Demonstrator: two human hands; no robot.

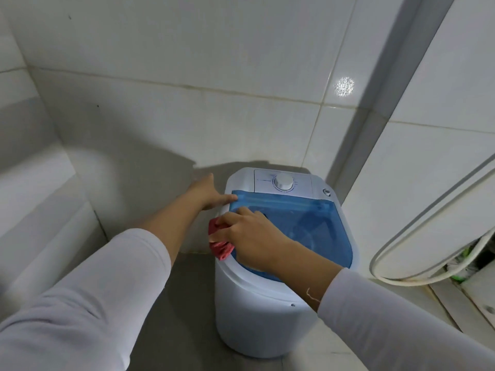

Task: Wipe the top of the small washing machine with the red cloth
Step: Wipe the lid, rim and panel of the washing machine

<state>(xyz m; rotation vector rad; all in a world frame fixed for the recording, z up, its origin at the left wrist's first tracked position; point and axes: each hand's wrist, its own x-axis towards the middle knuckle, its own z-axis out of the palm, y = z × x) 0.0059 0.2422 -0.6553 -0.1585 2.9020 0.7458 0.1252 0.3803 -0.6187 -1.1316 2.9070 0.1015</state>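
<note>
Fingers of my right hand (247,231) are curled around the red cloth (220,242), bunching it against the left rim of the small washing machine (262,303), where the white edge meets the blue translucent lid (316,228). Part of the cloth sticks out past my knuckles, over the machine's side. My left hand (207,194) is spread open and holds nothing; its fingertips rest flat at the lid's upper left corner. I see a white dial (284,181) on the panel behind the lid, and the machine stands on grey floor against the tiled wall (187,76).
</note>
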